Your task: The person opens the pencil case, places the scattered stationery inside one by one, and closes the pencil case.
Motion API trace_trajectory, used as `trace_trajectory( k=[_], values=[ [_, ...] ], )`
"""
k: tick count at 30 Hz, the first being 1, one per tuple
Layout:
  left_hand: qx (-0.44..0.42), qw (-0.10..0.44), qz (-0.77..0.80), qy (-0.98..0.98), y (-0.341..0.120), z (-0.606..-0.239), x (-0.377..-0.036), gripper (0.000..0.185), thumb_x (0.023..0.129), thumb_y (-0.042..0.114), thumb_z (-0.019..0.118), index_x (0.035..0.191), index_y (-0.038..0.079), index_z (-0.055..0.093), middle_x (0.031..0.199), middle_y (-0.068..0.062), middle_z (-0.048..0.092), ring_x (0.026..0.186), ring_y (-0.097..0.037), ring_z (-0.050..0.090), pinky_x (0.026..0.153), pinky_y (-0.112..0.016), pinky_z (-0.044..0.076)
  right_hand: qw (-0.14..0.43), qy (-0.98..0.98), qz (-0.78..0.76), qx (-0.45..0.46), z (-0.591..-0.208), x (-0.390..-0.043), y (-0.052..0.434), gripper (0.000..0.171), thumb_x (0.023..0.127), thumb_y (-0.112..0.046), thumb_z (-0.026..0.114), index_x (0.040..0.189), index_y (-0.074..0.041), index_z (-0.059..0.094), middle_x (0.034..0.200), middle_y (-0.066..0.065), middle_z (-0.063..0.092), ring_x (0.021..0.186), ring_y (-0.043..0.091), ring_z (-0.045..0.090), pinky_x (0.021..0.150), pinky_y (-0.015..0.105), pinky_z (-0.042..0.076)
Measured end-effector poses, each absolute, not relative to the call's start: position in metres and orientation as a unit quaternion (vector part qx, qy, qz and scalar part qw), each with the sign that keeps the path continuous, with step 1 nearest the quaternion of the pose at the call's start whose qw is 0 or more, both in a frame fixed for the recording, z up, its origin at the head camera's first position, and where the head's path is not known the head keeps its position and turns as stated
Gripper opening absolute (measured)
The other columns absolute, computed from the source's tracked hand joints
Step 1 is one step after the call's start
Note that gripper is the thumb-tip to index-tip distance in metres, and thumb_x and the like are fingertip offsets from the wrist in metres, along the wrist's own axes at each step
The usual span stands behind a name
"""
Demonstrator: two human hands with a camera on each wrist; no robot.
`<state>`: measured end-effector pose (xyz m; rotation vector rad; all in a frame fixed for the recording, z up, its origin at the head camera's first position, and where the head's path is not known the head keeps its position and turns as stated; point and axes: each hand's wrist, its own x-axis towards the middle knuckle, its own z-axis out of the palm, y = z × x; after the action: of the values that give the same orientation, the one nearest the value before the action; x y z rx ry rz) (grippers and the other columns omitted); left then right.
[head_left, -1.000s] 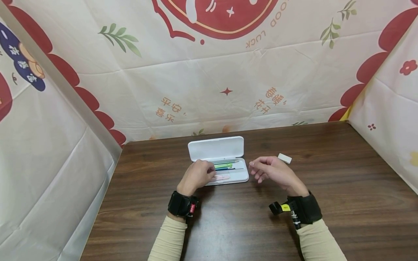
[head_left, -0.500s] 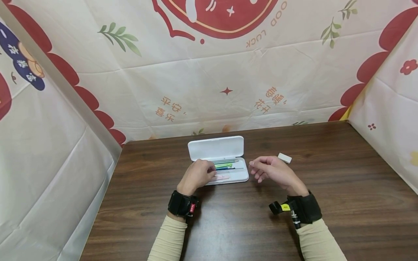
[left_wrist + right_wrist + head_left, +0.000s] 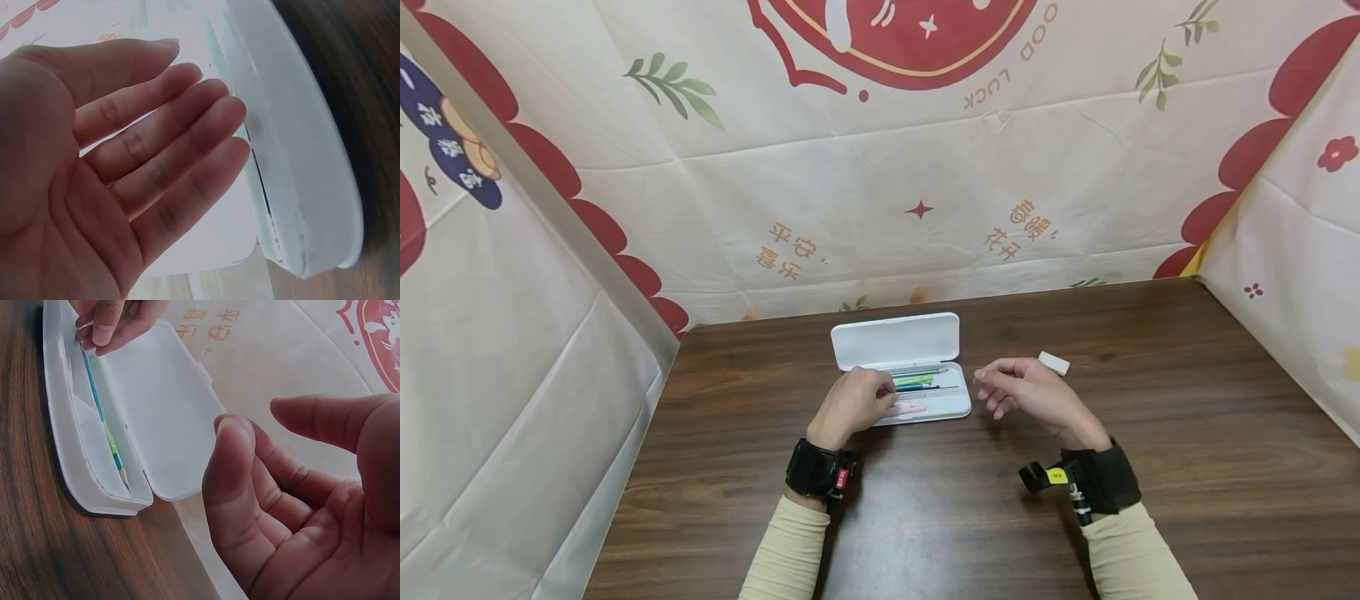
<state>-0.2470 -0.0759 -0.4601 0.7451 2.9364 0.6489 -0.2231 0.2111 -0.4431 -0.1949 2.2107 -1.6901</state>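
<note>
A white pencil case (image 3: 957,403) lies on the table with its lid (image 3: 897,340) raised at the back. Inside it are several green and blue pencils (image 3: 914,382) and a small pale pink item (image 3: 912,407) whose kind I cannot tell. My left hand (image 3: 854,402) hovers over the case's left end; in the left wrist view its fingers (image 3: 181,125) are loosely bent and hold nothing. To the right of the case my right hand (image 3: 1028,392) stays raised, its fingers relaxed and bent, with nothing between them in the right wrist view. A white eraser (image 3: 1054,362) sits just behind it.
The brown wooden table (image 3: 940,517) reaches back to a printed cloth (image 3: 880,192). More cloth hangs at the left and right sides. Both wrists wear black camera straps, the right one with a camera (image 3: 1034,477) sticking out.
</note>
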Motion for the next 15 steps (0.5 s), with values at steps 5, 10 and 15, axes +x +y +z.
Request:
trace_trajectory(
  k=[5, 10, 15],
  values=[
    [0.243, 0.021, 0.210, 0.947, -0.076, -0.461, -0.247, 0.008, 0.090, 0.017, 0.071, 0.084, 0.016, 0.074, 0.079, 0.006, 0.066, 0.068, -0.009, 0.054, 0.063, -0.025, 0.044, 0.168, 0.784, -0.594, -0.064, -0.442, -0.223, 0.215, 0.042, 0.100, -0.024, 0.060, 0.121, 0.013, 0.059, 0.097, 0.024, 0.064, 0.077, 0.024, 0.064, 0.069, 0.037, 0.058],
    [0.249, 0.018, 0.209, 0.945, -0.076, -0.462, -0.247, 0.008, 0.090, 0.016, 0.070, 0.083, 0.016, 0.074, 0.078, 0.007, 0.066, 0.067, -0.008, 0.053, 0.063, -0.024, 0.043, 0.155, 0.796, -0.581, -0.069, -0.441, -0.222, 0.221, 0.041, 0.098, -0.023, 0.063, 0.119, 0.012, 0.060, 0.098, 0.024, 0.065, 0.077, 0.026, 0.065, 0.071, 0.037, 0.058],
    [0.253, 0.014, 0.205, 0.945, -0.076, -0.463, -0.247, 0.010, 0.090, 0.015, 0.069, 0.082, 0.016, 0.074, 0.078, 0.007, 0.066, 0.066, -0.007, 0.053, 0.063, -0.024, 0.043, 0.149, 0.805, -0.572, -0.059, -0.442, -0.223, 0.227, 0.042, 0.095, -0.025, 0.068, 0.117, 0.010, 0.062, 0.098, 0.023, 0.066, 0.075, 0.024, 0.067, 0.075, 0.044, 0.058]
  ],
)
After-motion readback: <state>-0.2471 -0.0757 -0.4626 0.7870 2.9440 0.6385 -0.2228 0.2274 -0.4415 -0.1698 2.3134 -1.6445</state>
